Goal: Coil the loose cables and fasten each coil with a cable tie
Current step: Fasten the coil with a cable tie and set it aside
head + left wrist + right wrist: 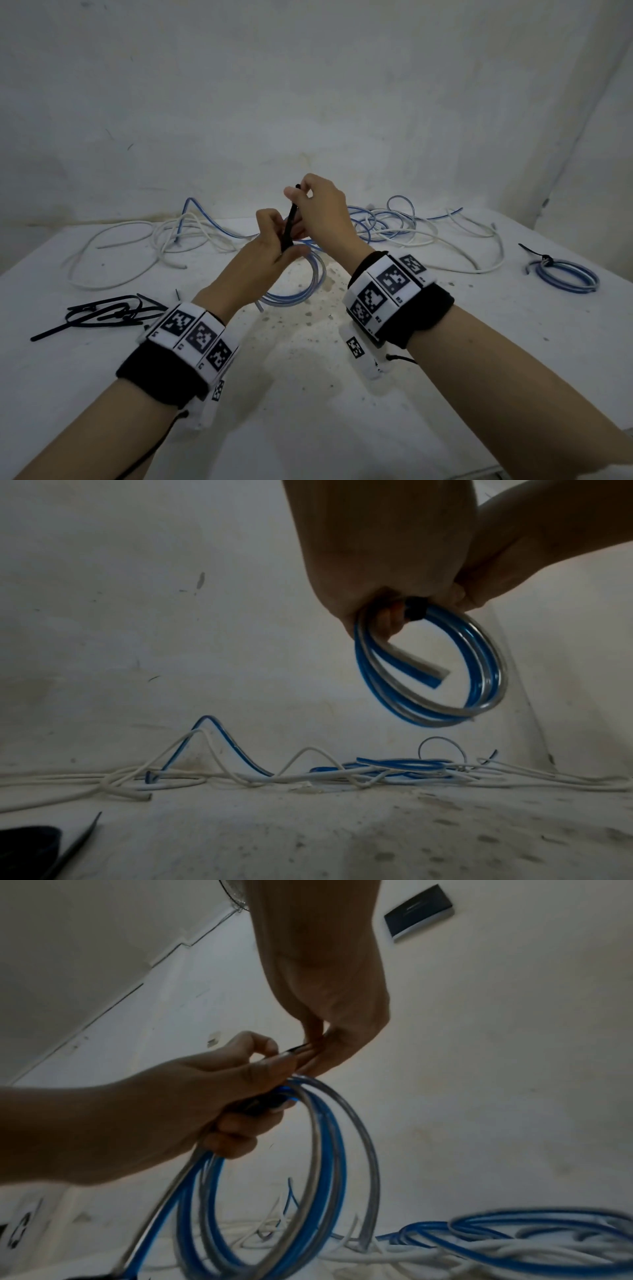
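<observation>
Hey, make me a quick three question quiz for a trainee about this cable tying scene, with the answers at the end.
1. True or false: the left hand holds the blue coil off the table.
2. What is the right hand pinching? A) a white cable B) the black cable tie C) scissors
3. Fill in: a finished, tied coil lies on the person's ___ side of the table.

Key: 1 true; 2 B; 3 right.
</observation>
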A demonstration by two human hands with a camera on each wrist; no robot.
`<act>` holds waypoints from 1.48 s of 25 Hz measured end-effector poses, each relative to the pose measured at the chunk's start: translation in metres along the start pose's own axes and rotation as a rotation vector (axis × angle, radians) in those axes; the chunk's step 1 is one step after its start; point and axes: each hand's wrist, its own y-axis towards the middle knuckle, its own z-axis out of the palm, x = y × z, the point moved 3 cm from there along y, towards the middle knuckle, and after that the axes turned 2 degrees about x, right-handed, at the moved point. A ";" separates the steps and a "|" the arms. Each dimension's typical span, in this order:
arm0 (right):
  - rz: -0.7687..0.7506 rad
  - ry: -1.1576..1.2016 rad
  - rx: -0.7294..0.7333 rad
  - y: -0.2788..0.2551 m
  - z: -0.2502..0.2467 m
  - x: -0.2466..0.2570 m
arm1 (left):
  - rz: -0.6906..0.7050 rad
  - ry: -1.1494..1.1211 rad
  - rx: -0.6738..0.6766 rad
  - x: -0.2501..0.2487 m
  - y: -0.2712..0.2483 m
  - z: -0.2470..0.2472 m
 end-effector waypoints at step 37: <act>0.235 -0.397 0.096 -0.029 -0.133 -0.090 | -0.097 -0.276 0.397 -0.075 0.073 0.105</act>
